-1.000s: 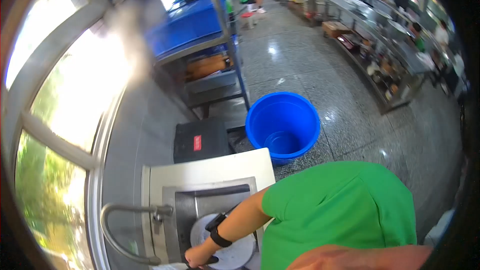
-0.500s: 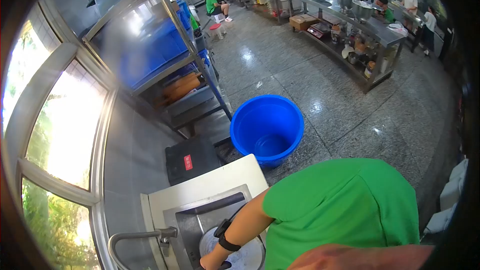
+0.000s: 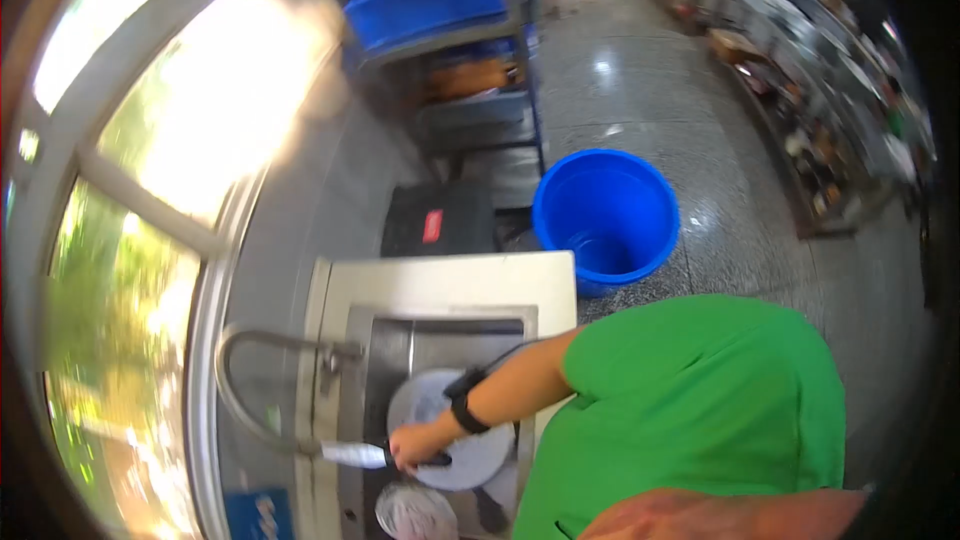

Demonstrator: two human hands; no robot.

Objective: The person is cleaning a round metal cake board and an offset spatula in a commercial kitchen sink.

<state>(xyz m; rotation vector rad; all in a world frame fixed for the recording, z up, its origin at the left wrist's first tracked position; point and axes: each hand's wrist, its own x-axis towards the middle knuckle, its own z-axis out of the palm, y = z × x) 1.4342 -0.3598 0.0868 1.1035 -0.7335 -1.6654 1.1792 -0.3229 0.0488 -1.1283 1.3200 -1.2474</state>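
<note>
My right hand (image 3: 418,445), with a black band on its wrist, is closed around a black-handled tool (image 3: 352,454) over the sink (image 3: 455,326). The tool's pale, blade-like end points left, close to the mouth of the curved metal faucet (image 3: 232,390); blur hides its exact kind. Below this hand a large round, pale bowl (image 3: 480,462) rests in the basin. Toward the bottom edge lies a rounded whitish, streaky thing (image 3: 415,513) that I cannot make out. My left hand does not show.
Beyond the counter (image 3: 450,275) stands a big blue bucket (image 3: 607,215) on the wet-looking floor. A dark box (image 3: 438,220) and a metal shelf rack (image 3: 440,45) are along the wall. Windows (image 3: 120,330) line the left. A long worktable (image 3: 800,140) with goods runs along the right.
The view has swung toward the sink, so more of the basin shows. My right hand has come up from the bowl, and the tool's pale end now shows by the faucet.
</note>
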